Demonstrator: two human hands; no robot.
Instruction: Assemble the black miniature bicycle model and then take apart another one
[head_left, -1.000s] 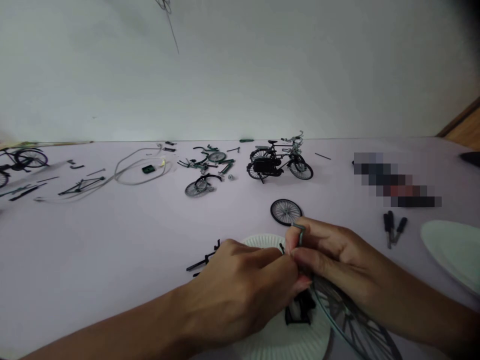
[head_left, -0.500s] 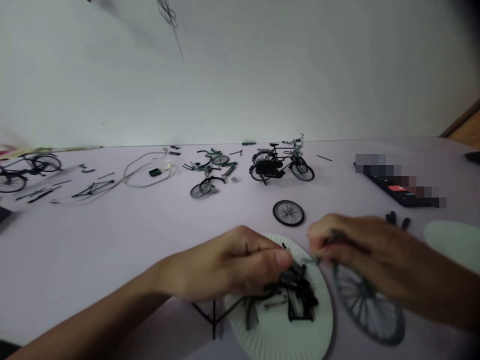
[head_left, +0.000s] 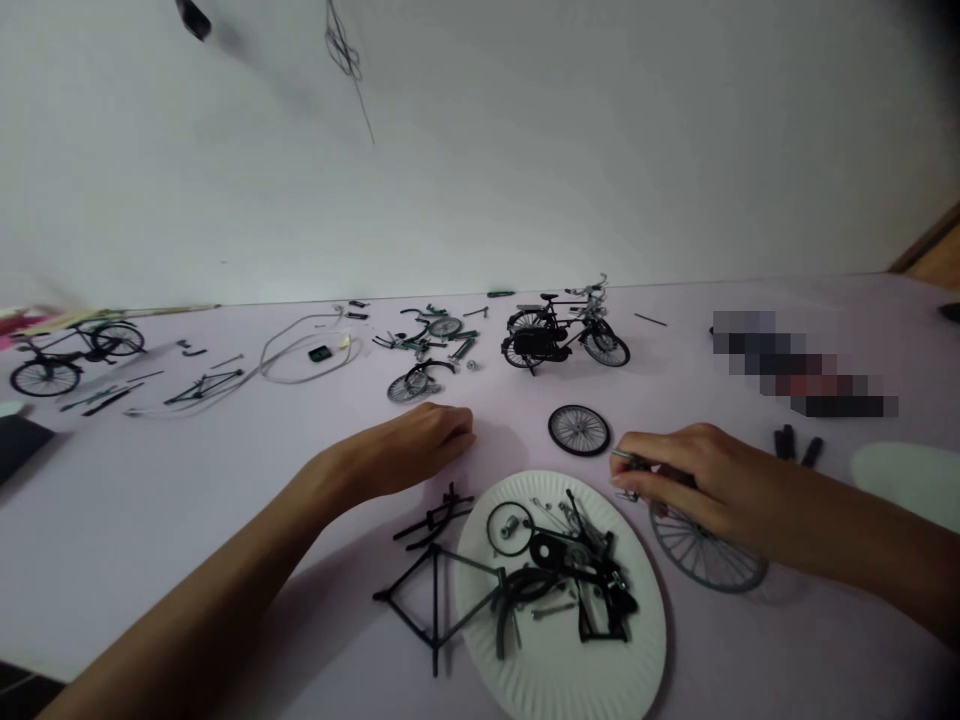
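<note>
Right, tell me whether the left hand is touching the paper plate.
Apart. The head view shows the left hand beyond the paper plate, with a strip of table showing between the fingertips and the plate's rim.

A plain white wall (head_left: 570,150) rises behind the counter (head_left: 150,530), which has a pale lilac surface. A thin wire (head_left: 343,50) hangs against the wall. Brown wood (head_left: 930,250) shows at the right corner. Lighting is even and diffuse.
</note>
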